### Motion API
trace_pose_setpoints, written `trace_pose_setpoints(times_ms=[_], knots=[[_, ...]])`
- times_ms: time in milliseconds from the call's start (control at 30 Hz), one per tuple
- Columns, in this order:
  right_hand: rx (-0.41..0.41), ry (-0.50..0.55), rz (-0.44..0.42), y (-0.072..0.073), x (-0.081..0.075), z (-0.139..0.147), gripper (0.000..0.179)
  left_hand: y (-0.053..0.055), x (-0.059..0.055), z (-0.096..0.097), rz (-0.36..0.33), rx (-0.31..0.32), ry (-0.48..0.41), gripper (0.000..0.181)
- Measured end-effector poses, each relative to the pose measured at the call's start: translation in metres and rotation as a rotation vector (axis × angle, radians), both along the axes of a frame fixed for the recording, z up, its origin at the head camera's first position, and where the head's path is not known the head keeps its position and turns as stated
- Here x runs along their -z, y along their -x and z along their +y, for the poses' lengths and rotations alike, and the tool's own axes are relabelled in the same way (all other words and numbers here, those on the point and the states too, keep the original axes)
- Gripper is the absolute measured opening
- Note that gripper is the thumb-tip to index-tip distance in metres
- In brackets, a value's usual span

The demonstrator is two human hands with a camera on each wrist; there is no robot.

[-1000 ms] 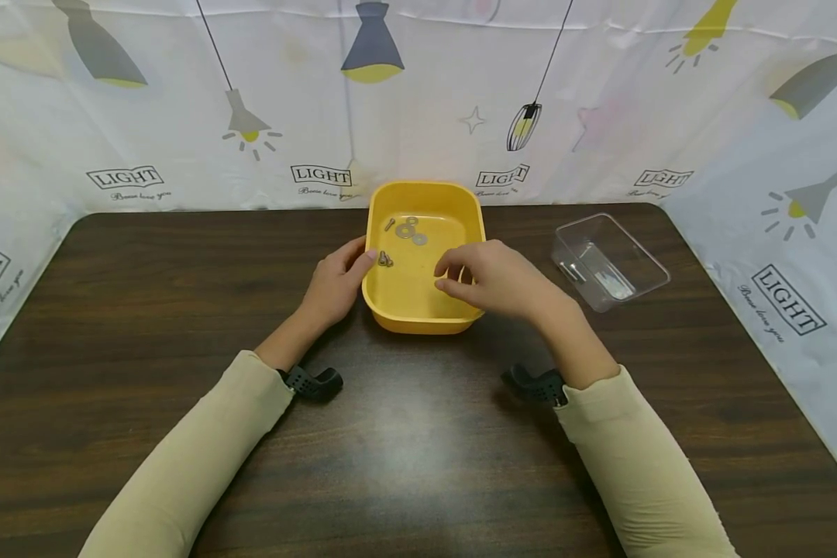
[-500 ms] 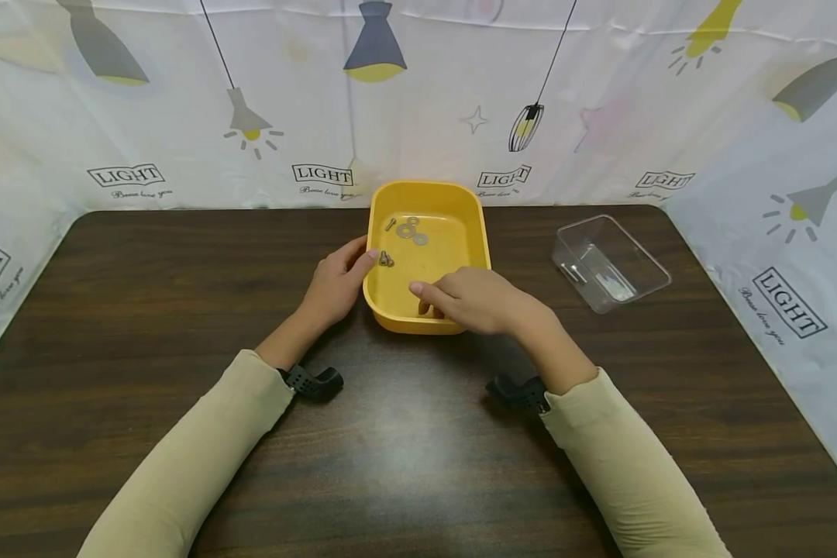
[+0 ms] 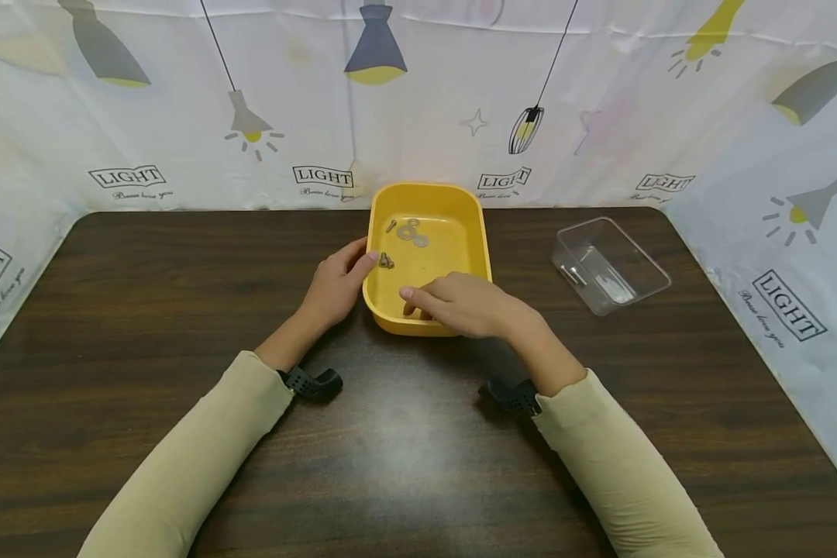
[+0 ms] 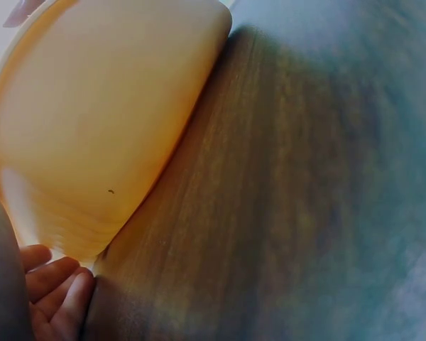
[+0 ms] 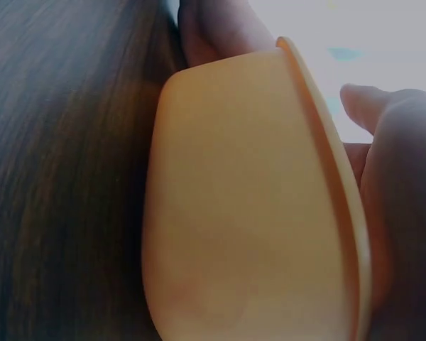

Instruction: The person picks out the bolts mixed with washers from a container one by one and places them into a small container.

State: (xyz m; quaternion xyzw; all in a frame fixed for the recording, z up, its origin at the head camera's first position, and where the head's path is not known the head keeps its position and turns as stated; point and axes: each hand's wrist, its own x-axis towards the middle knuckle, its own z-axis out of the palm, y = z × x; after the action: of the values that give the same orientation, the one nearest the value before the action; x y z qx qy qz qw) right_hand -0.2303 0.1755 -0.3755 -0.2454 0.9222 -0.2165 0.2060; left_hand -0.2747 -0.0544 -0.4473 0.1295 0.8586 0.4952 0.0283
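Over the yellow tub (image 3: 434, 262), right hand (image 3: 455, 301), fingers downward

White, creased cloth (image 3: 425, 139) hangs behind and on both sides of the dark wood-grain table (image 3: 404, 519), printed with lamps (image 3: 377, 50) (and the word LIGHT (image 3: 323, 177), repeated). Pale glare (image 3: 408, 457) lies on the tabletop.

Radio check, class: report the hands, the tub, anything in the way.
Left hand grips tub; right hand over it, hold unclear. Washers, screws inside. Box apart, not in the way.
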Motion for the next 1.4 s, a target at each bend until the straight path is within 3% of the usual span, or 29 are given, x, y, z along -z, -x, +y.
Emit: trace_pose_setpoints(times_ms=[300, 667, 1400], knots=[[-0.074, -0.015, 0.099, 0.004, 0.004, -0.002, 0.037, 0.001, 0.000, 0.001, -0.009, 0.011, 0.006, 0.063], [-0.098, 0.036, 0.000, 0.001, 0.004, -0.009, 0.048, -0.001, 0.000, 0.000, 0.005, -0.002, -0.005, 0.064], [-0.107, 0.083, 0.072, 0.006, 0.007, -0.010, 0.030, 0.001, 0.001, 0.000, 0.011, 0.011, -0.010, 0.063]])
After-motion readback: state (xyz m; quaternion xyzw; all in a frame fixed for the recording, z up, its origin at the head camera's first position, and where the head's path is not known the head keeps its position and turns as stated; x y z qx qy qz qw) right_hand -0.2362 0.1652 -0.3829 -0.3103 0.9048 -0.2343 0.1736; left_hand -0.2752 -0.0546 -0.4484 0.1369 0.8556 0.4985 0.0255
